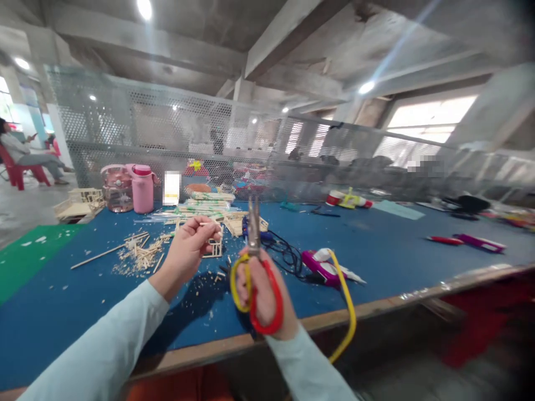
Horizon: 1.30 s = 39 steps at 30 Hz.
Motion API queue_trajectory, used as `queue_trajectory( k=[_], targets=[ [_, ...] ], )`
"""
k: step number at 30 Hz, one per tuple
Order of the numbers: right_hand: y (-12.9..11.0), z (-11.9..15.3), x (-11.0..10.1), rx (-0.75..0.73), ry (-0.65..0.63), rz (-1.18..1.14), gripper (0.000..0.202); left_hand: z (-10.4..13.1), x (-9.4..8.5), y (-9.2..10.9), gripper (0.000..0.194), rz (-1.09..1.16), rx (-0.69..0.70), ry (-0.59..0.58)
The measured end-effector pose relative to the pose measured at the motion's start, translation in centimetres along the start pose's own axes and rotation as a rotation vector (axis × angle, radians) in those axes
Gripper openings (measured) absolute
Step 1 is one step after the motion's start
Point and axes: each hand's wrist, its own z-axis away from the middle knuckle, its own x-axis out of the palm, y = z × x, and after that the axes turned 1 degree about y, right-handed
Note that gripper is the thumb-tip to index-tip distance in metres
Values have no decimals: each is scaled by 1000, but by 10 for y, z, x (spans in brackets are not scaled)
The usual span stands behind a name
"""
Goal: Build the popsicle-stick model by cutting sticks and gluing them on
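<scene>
My left hand (pixel 190 250) is closed in a pinch on a short thin wooden stick (pixel 205 224), held above the blue table. My right hand (pixel 265 289) is wrapped round the scissors (pixel 254 239), which have one yellow and one red handle loop and point away from me. Beyond my left hand, a small wooden lattice frame (pixel 214 248) lies partly hidden. A pile of short sticks and scraps (pixel 144 253) is left of my left hand. To the right of the scissors lies a purple glue gun (pixel 324 267).
The blue table (pixel 388 250) ends at a wooden front edge. Pink bottles (pixel 143 192), wooden pieces (pixel 81 203) and bagged sticks (pixel 209 201) stand or lie at the back left. Black cable loops beside the glue gun. A purple cutter (pixel 480 243) lies right. A seated person is far left.
</scene>
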Motion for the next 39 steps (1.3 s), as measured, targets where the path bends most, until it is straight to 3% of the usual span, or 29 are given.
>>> queue_trajectory(
  k=[2, 5, 11, 17, 28, 39],
  targets=[
    [12, -1, 27, -52, -19, -91, 38, -2, 6, 0, 36, 23, 17, 28],
    [24, -4, 40, -142, -34, -43, 39, 0, 3, -3, 35, 18, 62, 58],
    [23, 6, 35, -168, -82, 98, 46, 8, -10, -6, 24, -38, 186, 85],
    [25, 6, 40, -230, -69, 87, 51, 12, -12, -5, 18, -114, 245, 65],
    [22, 7, 28, -245, -128, 233, 59, 14, -18, -2, 11, -309, 344, 24],
    [19, 9, 25, -264, -201, 314, 72, 14, -20, -1, 9, -238, 328, -31]
  ],
)
